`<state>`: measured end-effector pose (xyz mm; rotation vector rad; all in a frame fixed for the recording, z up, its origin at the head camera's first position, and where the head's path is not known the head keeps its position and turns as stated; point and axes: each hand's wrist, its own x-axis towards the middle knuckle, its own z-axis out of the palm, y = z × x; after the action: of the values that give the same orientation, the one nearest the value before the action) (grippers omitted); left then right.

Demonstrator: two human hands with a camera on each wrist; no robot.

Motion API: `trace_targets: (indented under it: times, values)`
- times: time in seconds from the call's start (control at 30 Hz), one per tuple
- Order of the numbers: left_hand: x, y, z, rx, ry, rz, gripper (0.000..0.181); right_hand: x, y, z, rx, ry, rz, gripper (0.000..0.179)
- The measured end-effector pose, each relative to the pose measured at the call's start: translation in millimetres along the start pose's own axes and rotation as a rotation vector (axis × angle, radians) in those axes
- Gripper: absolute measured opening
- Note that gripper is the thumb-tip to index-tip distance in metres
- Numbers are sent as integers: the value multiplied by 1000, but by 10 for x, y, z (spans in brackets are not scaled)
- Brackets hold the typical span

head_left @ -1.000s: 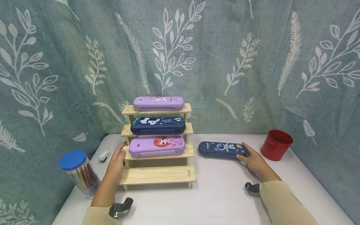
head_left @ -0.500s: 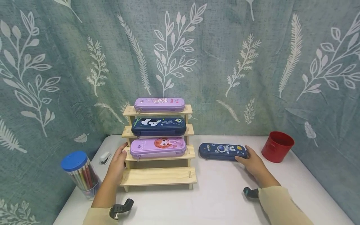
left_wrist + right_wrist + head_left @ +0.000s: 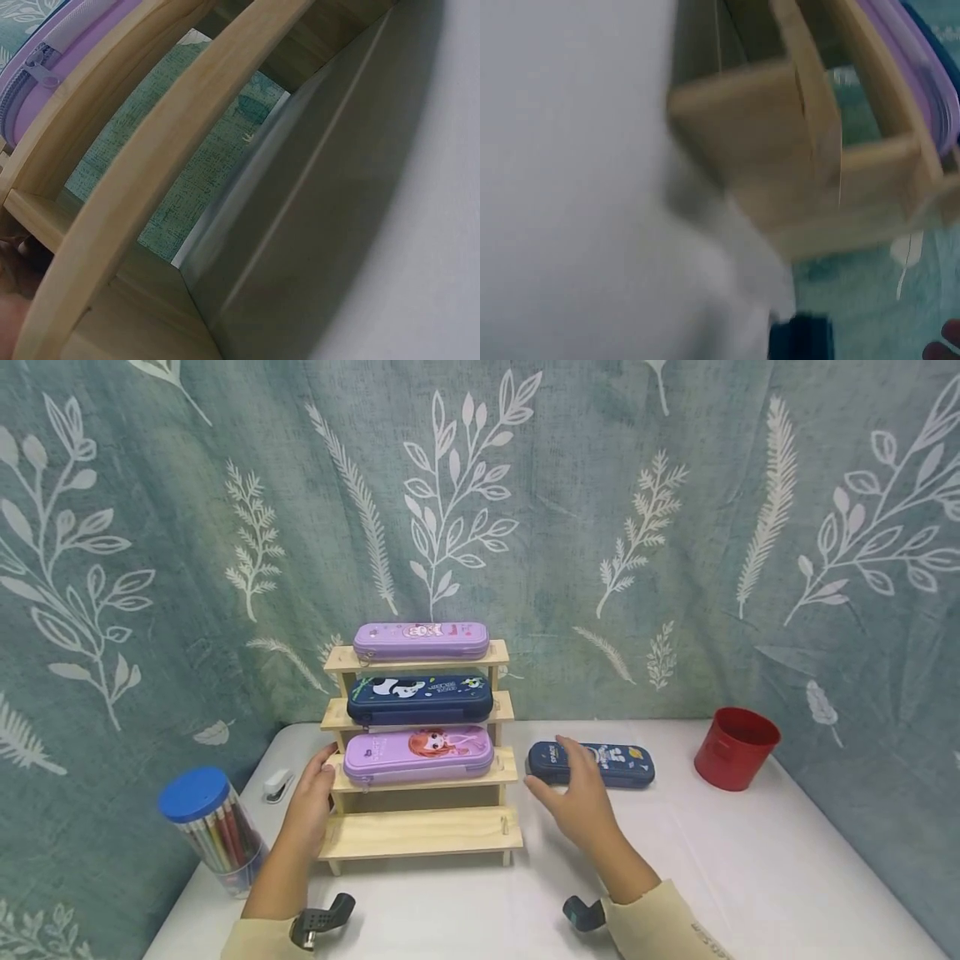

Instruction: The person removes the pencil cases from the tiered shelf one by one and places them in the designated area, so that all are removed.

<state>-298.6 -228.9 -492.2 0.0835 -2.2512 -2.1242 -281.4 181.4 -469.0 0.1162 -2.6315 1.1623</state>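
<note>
Lying flat, navy case (image 3: 622, 766) (astronaut-printed)

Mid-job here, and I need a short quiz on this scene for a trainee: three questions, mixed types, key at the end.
1. Which step of the wooden shelf bears the panda case?
A) top
B) second from top
C) bottom

2. True or false: the right hand is nearer the astronaut case than the left hand is.

3. Put in order, left to right in the head view: red cup, wooden shelf, pencil tub.

Key
1. B
2. True
3. Pencil tub, wooden shelf, red cup
</note>
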Motion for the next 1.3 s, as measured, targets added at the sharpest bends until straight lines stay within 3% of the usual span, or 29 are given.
trace_targets:
  times: [0.3,0.53,0.77,1.3]
  values:
    - [3,-24,-13,10,11,3,54,0,-488,307,-19,-36,-188,91]
    - [-1,-8,1,6,14,3,54,86,-676,406,-75,-34,-254,91]
    - [8,-17,3,3,18,6,53,133,-795,451,-134,1,-223,89]
    - [5,-21,-10,8,6,4,53,156,-983,582,-186,-50,-169,98]
